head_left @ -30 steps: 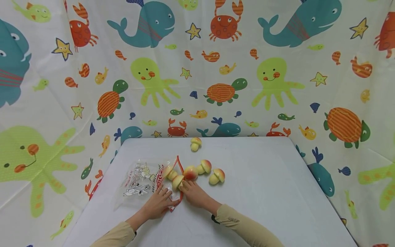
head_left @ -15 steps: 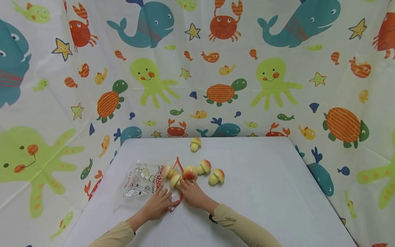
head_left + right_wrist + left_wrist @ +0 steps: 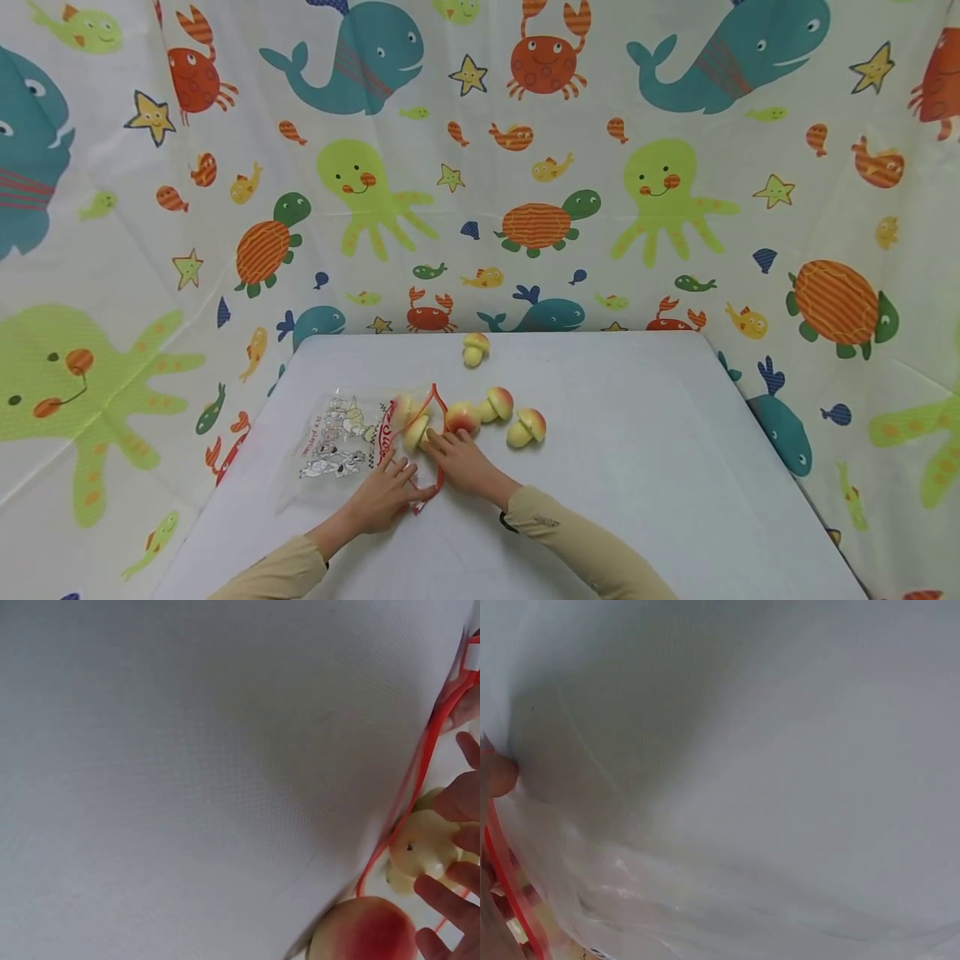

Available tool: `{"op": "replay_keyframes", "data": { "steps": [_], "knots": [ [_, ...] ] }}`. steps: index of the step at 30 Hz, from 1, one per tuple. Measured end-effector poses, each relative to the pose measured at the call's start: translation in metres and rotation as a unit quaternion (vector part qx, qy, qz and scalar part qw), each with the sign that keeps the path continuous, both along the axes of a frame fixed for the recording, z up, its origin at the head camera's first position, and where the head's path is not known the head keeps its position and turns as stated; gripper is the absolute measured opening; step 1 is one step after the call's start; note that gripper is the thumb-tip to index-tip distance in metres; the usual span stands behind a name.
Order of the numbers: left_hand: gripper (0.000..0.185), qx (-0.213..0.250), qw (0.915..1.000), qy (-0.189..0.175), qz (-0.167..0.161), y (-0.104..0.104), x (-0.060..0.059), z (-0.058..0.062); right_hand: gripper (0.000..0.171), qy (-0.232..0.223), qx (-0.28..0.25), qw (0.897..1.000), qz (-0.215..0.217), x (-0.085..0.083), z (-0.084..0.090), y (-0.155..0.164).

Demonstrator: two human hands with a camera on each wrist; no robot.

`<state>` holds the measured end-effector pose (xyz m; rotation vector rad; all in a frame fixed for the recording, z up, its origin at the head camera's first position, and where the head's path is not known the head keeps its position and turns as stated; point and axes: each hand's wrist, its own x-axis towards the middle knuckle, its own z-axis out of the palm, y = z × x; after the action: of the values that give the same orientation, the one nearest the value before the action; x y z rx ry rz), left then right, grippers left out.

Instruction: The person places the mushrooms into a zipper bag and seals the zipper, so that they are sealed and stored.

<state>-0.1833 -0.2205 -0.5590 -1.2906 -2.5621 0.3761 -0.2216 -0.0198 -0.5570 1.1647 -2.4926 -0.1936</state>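
mushrm (image 3: 415, 435) deeper in bag (image 3: 333, 437); wht tbl (image 3: 645, 433), sea-print drape (image 3: 480, 192)

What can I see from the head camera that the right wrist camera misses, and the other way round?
Only the head view: the sea-creature backdrop, both sleeves, and the farthest mushroom, near the table's back edge.

Only the right wrist view: a small dark spot on the pale mushroom at the right hand's fingertips.

Both: part of each hand, the bag's red edge, the red-capped mushroom beside it, and the white table.
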Motion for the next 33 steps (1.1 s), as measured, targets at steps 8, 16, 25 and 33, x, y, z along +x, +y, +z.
{"op": "replay_keyframes", "data": {
  "steps": [8,16,25,33],
  "knots": [
    [0.046,0.001,1.0,-0.004,0.009,-0.001,0.001,0.001,0.043,0.012,-0.004,1.0,-0.001,-0.008,-0.011,-0.009],
    [0.048,0.002,0.9998,-0.015,0.011,0.0,0.003,0.006,0.056,0.025,0.008,1.0,-0.015,-0.011,-0.016,-0.01],
    [0.05,0.014,0.9997,0.017,-0.01,0.0,-0.001,0.004,0.058,0.054,-0.007,0.998,-0.01,-0.012,-0.019,-0.008],
    [0.052,0.018,0.9992,0.028,-0.021,-0.003,-0.004,0.003,0.057,0.094,-0.014,0.995,-0.02,-0.011,-0.022,-0.008]
  ]
}}
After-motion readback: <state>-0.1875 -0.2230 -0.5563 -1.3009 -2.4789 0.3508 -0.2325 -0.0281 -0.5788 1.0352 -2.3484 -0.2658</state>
